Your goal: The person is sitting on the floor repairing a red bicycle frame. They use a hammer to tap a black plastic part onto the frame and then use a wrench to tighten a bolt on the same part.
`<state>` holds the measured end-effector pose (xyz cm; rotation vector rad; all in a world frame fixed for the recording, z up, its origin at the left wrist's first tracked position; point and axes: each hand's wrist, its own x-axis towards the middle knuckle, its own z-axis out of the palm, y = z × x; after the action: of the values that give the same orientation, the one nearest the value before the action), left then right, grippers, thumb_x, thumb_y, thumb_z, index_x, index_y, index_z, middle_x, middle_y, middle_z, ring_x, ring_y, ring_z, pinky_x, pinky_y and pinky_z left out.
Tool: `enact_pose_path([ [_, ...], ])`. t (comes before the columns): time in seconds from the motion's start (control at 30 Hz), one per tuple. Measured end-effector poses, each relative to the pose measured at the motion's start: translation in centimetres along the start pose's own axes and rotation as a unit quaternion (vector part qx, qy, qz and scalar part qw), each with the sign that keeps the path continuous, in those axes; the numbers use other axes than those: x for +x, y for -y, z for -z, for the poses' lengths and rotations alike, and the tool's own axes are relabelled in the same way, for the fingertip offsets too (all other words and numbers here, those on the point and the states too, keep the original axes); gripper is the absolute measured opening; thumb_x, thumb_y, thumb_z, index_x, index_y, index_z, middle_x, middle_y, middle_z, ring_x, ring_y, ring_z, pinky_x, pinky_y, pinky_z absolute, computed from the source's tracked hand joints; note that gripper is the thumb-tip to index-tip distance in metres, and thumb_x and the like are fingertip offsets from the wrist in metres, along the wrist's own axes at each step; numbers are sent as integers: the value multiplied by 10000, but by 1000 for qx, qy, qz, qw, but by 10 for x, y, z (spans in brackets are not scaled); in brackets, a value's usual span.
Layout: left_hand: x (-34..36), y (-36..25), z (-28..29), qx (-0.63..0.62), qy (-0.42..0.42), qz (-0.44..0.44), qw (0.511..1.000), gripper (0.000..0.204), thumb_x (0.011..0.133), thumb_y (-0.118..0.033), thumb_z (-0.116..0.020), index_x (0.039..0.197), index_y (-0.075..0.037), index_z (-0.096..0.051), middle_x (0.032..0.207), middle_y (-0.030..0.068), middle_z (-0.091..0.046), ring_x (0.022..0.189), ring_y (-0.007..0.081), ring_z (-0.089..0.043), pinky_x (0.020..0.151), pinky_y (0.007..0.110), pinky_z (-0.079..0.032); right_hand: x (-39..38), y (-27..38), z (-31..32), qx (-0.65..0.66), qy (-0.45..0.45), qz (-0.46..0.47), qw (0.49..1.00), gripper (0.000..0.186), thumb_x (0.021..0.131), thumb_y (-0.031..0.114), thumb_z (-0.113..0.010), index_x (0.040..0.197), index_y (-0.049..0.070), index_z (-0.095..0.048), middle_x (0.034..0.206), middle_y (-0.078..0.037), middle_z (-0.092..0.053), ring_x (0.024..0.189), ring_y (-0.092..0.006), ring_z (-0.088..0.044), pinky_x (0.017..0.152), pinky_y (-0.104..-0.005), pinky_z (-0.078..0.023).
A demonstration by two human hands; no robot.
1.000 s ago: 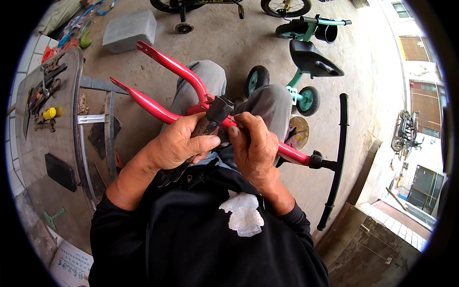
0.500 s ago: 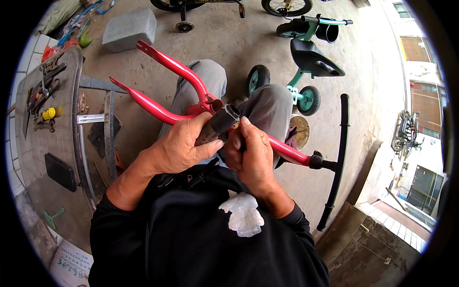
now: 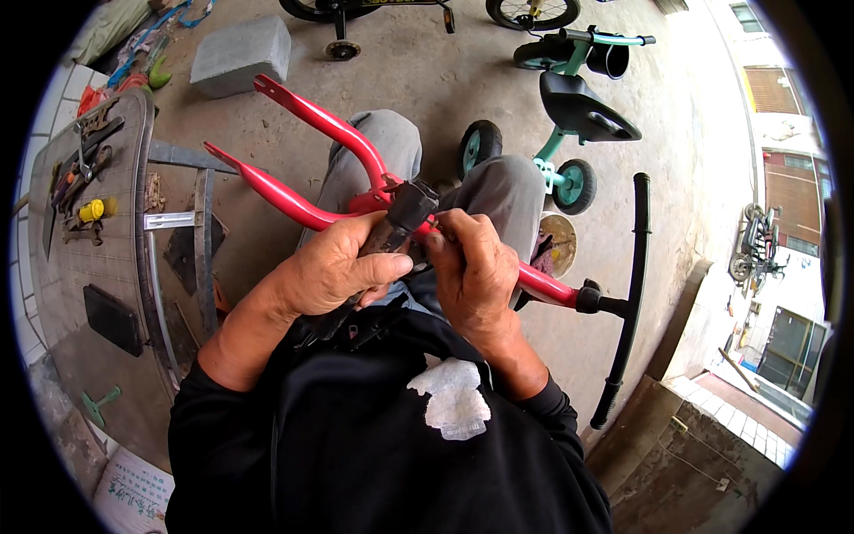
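Observation:
My left hand (image 3: 325, 267) is wrapped around a dark, worn tube with a black collar (image 3: 411, 203) at its upper end. That end lies over the middle of a red bike frame (image 3: 311, 111), covering the joint where the two forked arms meet. Just to the right, my right hand (image 3: 473, 276) is closed with its fingertips pinched beside the red tube; what they hold, if anything, is hidden. The frame rests across my lap, and its right end carries a black handlebar (image 3: 637, 285).
On the left stands a table (image 3: 62, 276) with wrenches (image 3: 86, 160), a yellow-capped item (image 3: 92, 211) and a black flat case (image 3: 112, 319). Ahead are a grey block (image 3: 241, 56) and a teal tricycle (image 3: 553, 142). A round container (image 3: 559, 245) sits by my right knee.
The dark tube in my left hand has tilted, so its open end no longer faces me and now covers the frame's joint. My right fingers have shifted slightly right and curled.

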<state>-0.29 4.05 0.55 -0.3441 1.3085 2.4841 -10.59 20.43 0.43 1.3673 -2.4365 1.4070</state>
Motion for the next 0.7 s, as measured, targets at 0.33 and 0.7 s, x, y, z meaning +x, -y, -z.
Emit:
enact_pose_path([
  [0.33,3,7,-2,216,-52,-112,969,357,919,-192,-641,1206,-12,-529,775,-20,-526,654,69,-505,602,224,-442,-7,14,0,398,40,-391,829,401,1019,367,-459,773,55,-515,526,-12,-424,419,-107,-384,389,-276,-290],
  [0.7,-1,-2,-2,64,-42,-37,996,362,915,-144,-624,1246,-29,-531,746,-44,-494,564,35,-449,507,196,-390,-5,8,3,199,15,-194,960,174,948,126,-632,1045,2,-559,671,-13,-523,585,-59,-474,500,-235,-391],
])
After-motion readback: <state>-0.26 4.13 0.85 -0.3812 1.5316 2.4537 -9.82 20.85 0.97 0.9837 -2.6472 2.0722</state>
